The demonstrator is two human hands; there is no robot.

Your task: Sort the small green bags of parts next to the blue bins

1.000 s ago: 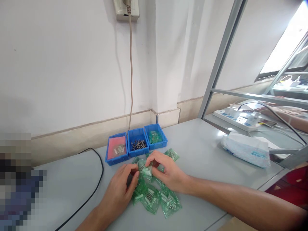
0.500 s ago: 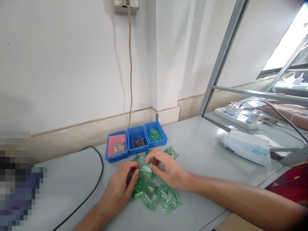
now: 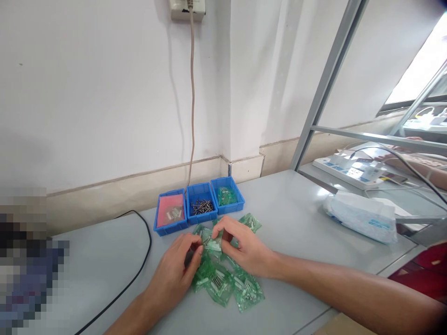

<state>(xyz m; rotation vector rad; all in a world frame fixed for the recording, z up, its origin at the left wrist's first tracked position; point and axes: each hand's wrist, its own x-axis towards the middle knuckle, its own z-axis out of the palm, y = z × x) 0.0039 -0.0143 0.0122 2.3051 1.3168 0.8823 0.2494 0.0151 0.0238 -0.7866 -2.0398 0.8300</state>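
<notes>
Several green plastic bags (image 3: pixel 218 283) with screws and pale plugs inside lie in a loose pile on the grey table. Above the pile, my left hand (image 3: pixel 178 265) pinches the left edge of one small green bag (image 3: pixel 211 244). The fingers of my right hand (image 3: pixel 242 244) are closed on that bag's right side. Behind the hands stand three blue trays side by side: the left tray (image 3: pixel 171 229) has a pink sheet and a bag of pale plugs, the middle tray (image 3: pixel 202 217) loose screws, the right tray (image 3: pixel 231 208) green bagged pieces.
A black cable (image 3: pixel 139 265) curves across the table at the left. At the right are a soft white-blue packet (image 3: pixel 361 216), a metal frame (image 3: pixel 323 83) and a power strip (image 3: pixel 345 172). Another person's arm (image 3: pixel 415 170) shows at the far right.
The whole view has shifted slightly, so things appear a little farther right. Both hands keep the same hold on the small bag.
</notes>
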